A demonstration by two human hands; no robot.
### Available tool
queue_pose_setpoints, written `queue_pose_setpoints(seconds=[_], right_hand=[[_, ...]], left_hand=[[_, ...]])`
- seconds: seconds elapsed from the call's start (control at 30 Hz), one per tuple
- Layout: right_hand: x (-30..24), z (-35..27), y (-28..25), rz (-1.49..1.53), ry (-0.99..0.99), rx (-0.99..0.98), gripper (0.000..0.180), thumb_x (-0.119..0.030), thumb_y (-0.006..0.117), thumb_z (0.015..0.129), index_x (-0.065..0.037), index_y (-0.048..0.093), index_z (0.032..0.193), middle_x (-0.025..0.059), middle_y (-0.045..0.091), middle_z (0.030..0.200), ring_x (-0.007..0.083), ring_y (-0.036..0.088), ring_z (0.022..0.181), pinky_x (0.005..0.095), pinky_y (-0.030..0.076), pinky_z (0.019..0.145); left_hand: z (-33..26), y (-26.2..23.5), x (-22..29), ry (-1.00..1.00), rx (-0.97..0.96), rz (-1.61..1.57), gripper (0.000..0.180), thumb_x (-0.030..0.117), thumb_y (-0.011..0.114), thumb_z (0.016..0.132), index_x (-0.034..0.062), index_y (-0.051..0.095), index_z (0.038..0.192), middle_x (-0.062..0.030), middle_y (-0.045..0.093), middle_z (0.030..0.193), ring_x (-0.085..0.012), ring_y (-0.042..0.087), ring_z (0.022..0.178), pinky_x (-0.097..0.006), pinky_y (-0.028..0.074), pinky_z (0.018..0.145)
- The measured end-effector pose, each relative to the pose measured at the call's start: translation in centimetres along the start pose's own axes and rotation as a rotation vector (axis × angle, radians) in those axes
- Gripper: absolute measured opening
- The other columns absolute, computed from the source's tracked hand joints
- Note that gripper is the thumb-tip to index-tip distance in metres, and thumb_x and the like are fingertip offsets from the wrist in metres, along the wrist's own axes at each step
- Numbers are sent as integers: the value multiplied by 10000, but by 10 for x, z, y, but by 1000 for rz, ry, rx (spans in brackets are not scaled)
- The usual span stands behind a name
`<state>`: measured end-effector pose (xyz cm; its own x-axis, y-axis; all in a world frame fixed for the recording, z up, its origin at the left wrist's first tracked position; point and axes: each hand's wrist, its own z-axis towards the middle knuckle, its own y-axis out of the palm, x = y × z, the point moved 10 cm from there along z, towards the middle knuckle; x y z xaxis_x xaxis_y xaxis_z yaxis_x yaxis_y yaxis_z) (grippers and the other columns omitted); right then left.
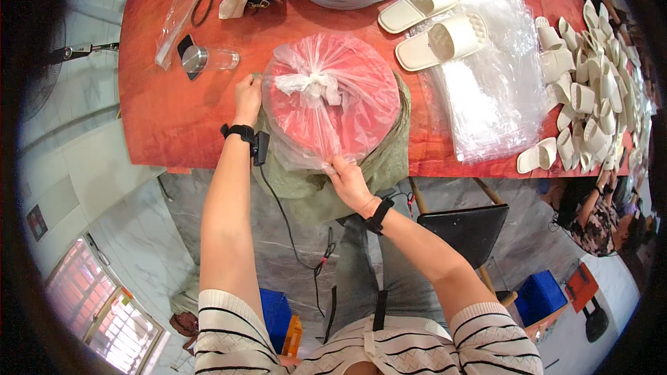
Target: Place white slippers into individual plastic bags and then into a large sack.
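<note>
Two bare hands at one round red bundle in thin clear plastic film [351, 111], sitting on an olive-green cloth [306, 194] at the near edge of the red worktop [153, 114]. Right hand [349, 184]: grip pinched closed on loose film at the near rim. Left hand [248, 101]: fingers curled by the left side; can't tell if they have film or cloth. Handling, best guess: film soft, slippery, tears if yanked; weight unclear. Take hold low on both sides; use the whitish twisted knot [313, 87] only for steadying.
</note>
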<state>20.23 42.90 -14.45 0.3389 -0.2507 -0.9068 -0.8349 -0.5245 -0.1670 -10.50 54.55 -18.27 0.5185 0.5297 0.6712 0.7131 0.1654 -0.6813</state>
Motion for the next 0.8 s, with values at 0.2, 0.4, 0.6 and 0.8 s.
queue_pose_setpoints(seconds=[0.2,0.4,0.6,0.8], right_hand=[[-11,-36,-5,-103,-325,-312,572,-52,618,888,-68,411,1421,232,571,1247,415,566,1067,464,458,934],[84,-106,43,-869,-787,-657,637,-122,538,908,-159,358,1517,130,281,1596,309,394,1376,454,317,1147],[175,-90,62,-1650,-159,-961,649,-306,635,911,-185,410,1508,107,302,1593,263,374,1400,374,268,1150],[162,-159,47,-1609,-120,-1178,345,-234,661,859,-159,703,1193,-21,667,1218,237,559,1196,437,366,985]], left_hand=[[-60,8,-17,-298,-135,-390,346,307,483,1041,13,618,1165,-55,658,1086,-127,603,943,-307,494,818],[-159,-34,-23,-51,51,-241,109,127,566,987,26,608,982,-32,649,881,-122,612,795,-284,487,685],[-310,51,-71,-234,-554,-123,125,89,609,936,16,636,1033,-79,698,896,-188,679,834,-314,538,733],[-385,136,-19,196,-722,254,710,100,772,793,91,441,1421,-160,483,1443,-349,459,1336,-460,397,1097]])
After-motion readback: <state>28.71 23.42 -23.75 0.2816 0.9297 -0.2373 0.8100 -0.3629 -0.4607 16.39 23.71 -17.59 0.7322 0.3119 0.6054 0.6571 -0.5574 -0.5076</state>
